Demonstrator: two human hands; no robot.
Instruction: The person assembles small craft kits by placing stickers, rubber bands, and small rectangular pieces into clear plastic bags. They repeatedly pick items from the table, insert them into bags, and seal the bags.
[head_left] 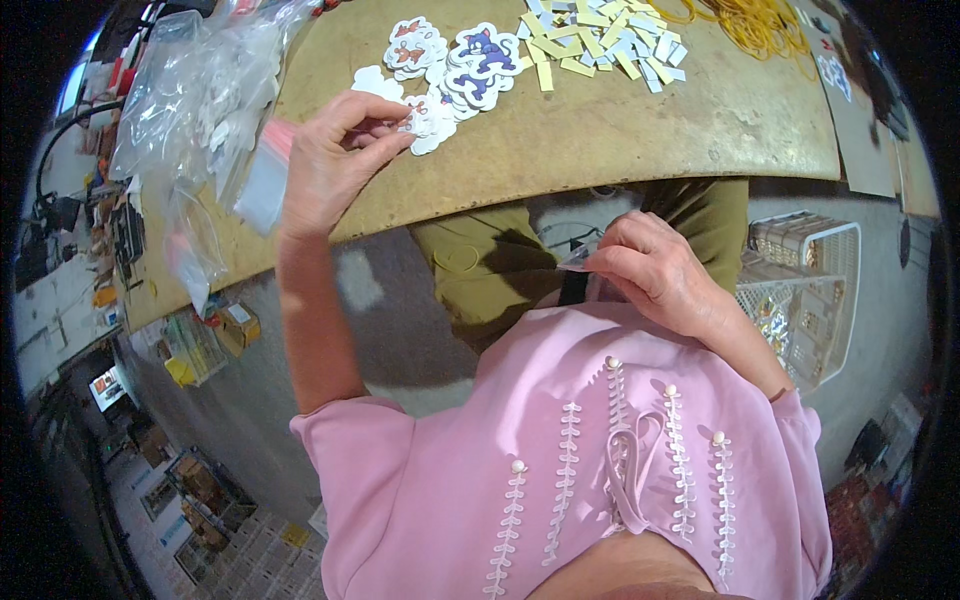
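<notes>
Here, holds the left hand (340, 155) over the worktable (690, 140) at the upper left of the frame, thumb and fingertips at the edge of a small pile of white-bordered die-cut cutouts (432, 128); cannot tell whether clamped on a piece or only touching. Pinches, with the right hand (655, 265), a small clear plastic piece (573, 262) between thumb and fingers, right of the frame's centre, well apart from the left and above the olive trousers (480, 280). Shows, near the left hand at upper centre, orange-patterned cutouts (414, 50) beside overlapping purple cat cutouts (484, 55). Includes, farther right along the top, a loose heap of pale yellow and white strips (600, 35), then tangled yellow rubber bands (768, 38) at upper right. Also includes clear plastic bags (200, 85) at upper left, red-topped bags (263, 190) just beside the left wrist, and a white plastic crate (853, 290) at right.
</notes>
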